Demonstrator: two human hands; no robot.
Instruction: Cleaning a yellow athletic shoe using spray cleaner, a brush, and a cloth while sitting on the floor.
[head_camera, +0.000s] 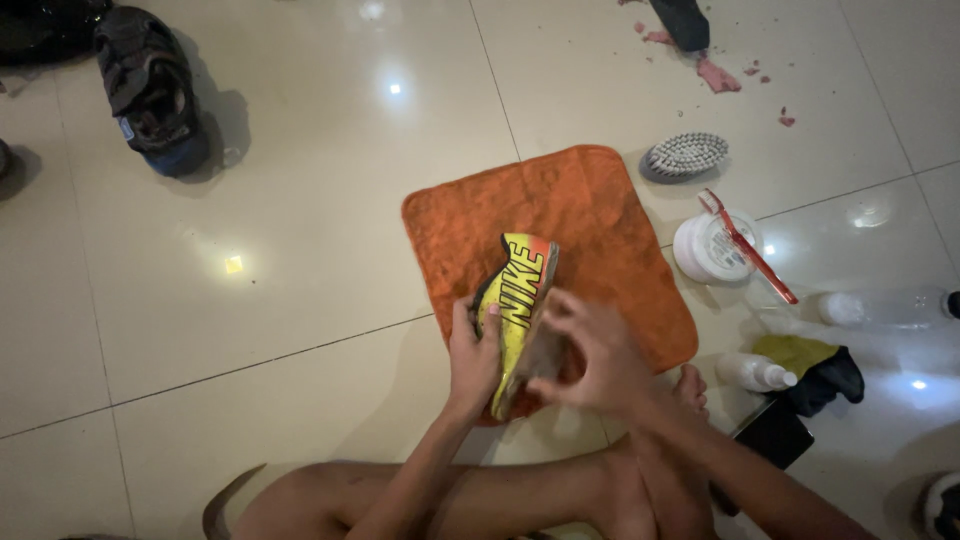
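Observation:
A yellow sports shoe (520, 300) with an orange toe and black lettering stands on its side over an orange cloth (590, 215) spread on the tiled floor. My left hand (472, 355) grips the shoe's heel end from the left. My right hand (590, 350) presses against the shoe's sole side from the right, fingers curled; whether it holds anything small I cannot see. My bare legs are folded below the cloth.
A white scrub brush (686, 154) lies beyond the cloth. A white tub (712, 248) has a red toothbrush (750, 248) across it. Plastic bottles (880, 306), a yellow and black rag (812, 364) and a dark phone (772, 434) lie right. A dark sandal (152, 90) sits far left.

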